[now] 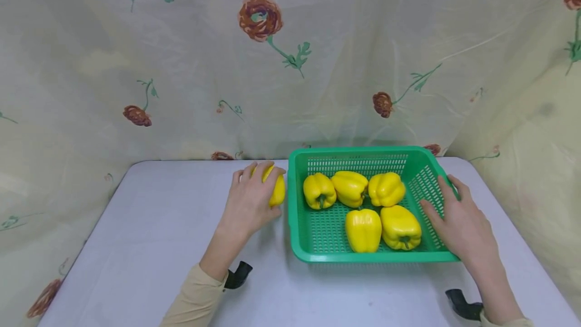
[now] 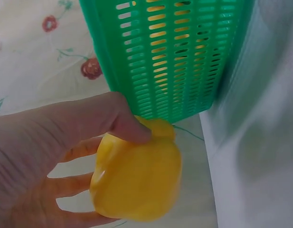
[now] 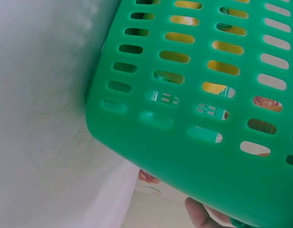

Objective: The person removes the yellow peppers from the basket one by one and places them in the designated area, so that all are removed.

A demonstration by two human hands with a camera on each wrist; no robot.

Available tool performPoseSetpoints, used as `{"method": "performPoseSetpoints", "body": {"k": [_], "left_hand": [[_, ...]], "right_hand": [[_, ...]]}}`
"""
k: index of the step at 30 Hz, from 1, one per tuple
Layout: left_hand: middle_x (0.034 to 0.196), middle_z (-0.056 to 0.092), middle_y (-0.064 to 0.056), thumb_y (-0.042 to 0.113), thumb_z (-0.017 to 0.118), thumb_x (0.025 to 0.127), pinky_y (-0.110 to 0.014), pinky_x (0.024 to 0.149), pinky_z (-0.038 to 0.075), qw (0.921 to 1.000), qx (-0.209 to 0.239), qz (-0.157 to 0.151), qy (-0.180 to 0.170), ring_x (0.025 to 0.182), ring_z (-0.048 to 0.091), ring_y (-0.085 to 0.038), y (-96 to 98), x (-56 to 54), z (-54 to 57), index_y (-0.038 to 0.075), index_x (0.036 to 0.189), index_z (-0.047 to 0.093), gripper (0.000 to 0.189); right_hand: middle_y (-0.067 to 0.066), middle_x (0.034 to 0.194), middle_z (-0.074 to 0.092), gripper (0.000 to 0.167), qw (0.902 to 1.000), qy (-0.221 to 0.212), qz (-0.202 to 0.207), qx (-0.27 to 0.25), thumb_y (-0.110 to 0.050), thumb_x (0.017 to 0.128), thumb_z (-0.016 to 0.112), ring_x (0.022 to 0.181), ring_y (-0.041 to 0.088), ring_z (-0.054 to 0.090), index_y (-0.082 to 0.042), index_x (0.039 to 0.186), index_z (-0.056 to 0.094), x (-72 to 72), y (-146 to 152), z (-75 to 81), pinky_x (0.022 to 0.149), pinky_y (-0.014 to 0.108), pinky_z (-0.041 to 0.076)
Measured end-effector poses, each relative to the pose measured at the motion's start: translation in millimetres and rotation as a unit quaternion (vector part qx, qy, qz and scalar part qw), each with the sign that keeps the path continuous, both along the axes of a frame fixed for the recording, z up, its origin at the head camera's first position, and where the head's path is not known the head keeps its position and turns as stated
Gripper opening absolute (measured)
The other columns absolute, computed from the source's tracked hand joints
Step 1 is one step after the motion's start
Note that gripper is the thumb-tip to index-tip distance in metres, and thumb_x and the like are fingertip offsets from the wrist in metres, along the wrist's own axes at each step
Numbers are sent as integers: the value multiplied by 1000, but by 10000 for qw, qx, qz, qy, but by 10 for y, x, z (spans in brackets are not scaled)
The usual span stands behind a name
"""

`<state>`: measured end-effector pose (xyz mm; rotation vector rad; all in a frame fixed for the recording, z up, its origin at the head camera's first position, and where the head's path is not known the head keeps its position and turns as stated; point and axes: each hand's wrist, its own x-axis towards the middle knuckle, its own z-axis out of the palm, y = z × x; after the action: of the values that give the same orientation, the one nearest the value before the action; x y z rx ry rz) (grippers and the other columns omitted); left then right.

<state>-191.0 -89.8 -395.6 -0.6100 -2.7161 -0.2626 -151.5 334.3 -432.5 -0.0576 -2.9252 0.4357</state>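
Observation:
My left hand [image 1: 251, 198] grips a yellow bell pepper [image 1: 279, 191] just outside the left wall of a green plastic basket [image 1: 295, 236]. In the left wrist view, the thumb lies across the top of this pepper [image 2: 141, 175] and the other fingers reach behind it. Inside the basket are more yellow bell peppers: three in a back row, with the middle one [image 1: 349, 187] tilted, and two at the front, one of them [image 1: 363, 231] upright. My right hand [image 1: 469, 228] holds the basket's right rim, thumb on the inner side; in the right wrist view its fingertips [image 3: 198, 213] show at the rim.
A white cloth covers the table [image 1: 150, 246]. Behind it and along both sides hangs a flowered curtain [image 1: 195, 64]. Black curved pieces stick out by each wrist, one near the left cuff [image 1: 239, 275] and one near the right [image 1: 463, 305].

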Motion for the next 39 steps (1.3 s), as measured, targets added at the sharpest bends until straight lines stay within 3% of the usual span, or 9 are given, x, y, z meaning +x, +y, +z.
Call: {"method": "performPoseSetpoints", "body": {"k": [14,22,28,39], "left_hand": [[151,63,-14,26,98,77,-59,110,50,9976,-74,183,-661,129,56,-46,29,-120,-192,19,141,62,74],[154,61,-10,28,101,76,-58,111,51,9922,-73,185,-1234,136,55,-43,66,-199,-248,15,151,56,89],[154,62,-11,27,101,75,-58,113,50,9907,-86,229,-1341,139,56,-42,74,-257,-289,11,155,53,95],[157,60,-10,28,100,76,-59,112,51,9875,-158,270,-1542,143,56,-42,81,-352,-338,13,155,53,94]], "right_hand": [[45,162,30,80,10000,4,-5,-12,-42,110,57,111,69,58,9,164,30,7,17,-5,75,76,58],[45,162,29,79,10000,1,-18,-29,-42,110,57,110,68,58,9,164,29,10,9,-2,75,75,59],[45,162,29,78,10000,-5,-36,-18,-39,110,58,108,67,60,9,164,30,5,1,-2,73,74,59],[45,161,31,77,10000,97,-9,1,-37,109,60,105,67,61,10,163,31,7,0,-1,71,73,59]]}}
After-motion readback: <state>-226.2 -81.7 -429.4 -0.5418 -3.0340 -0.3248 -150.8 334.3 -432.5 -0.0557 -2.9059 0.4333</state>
